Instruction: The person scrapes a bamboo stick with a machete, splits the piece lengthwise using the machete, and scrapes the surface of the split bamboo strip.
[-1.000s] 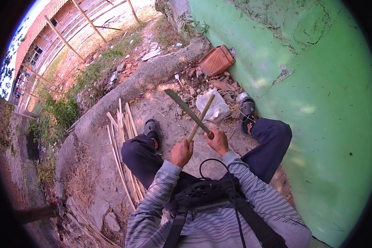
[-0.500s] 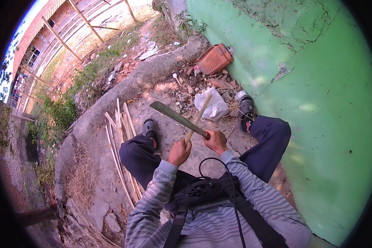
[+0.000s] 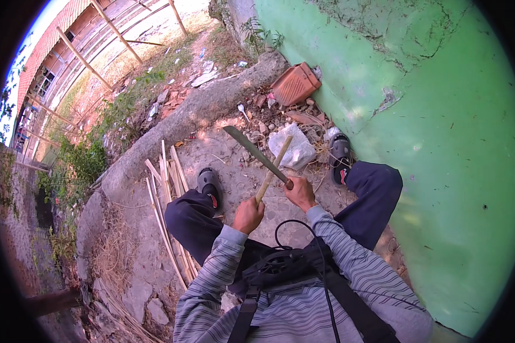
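Note:
My left hand [image 3: 249, 215] is closed around the lower end of a pale bamboo strip [image 3: 267, 183], which points up and away to the right. In my right hand [image 3: 300, 193] is the handle of a machete [image 3: 249, 146], its long dark blade slanting away to the left. Blade and strip cross just ahead of my hands; whether they touch I cannot tell. A bundle of split bamboo strips [image 3: 167, 177] lies on the ground left of my left leg.
A green wall [image 3: 440, 171] rises close on my right. Ahead are a white foam-like block [image 3: 292, 150], an orange ridged tile-like piece [image 3: 296, 84] and rubble. A low rounded concrete kerb [image 3: 194, 103] curves around the left, with plants [image 3: 86, 160] beyond it.
The machete blade has swung to the right and points more steeply away from me. My left hand and the bamboo strip have hardly moved.

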{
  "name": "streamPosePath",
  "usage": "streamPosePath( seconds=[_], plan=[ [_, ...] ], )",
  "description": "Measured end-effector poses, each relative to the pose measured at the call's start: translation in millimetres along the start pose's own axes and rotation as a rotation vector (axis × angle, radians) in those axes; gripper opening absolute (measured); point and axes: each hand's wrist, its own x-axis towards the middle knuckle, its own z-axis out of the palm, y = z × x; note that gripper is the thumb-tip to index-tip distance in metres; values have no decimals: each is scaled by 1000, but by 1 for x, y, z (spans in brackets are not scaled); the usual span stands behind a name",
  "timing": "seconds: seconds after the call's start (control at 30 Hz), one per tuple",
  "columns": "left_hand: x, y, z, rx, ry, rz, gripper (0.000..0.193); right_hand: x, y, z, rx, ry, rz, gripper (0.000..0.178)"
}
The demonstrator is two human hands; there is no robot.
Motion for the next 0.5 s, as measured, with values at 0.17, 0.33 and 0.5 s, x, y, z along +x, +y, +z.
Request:
streamPosePath(
  seconds=[0.17, 0.33, 0.5],
  plan=[
    [-6, -5, 2, 6, 19, 5, 33, -5, -7, 0, -67, -19, -24, 20],
    [-6, 6, 0, -49, -26, 64, 34, 7, 12, -4, -9, -3, 63, 25],
    [-2, -6, 8, -51, -22, 46, 36, -17, -6, 12, -175, -97, -56, 18]
  ],
)
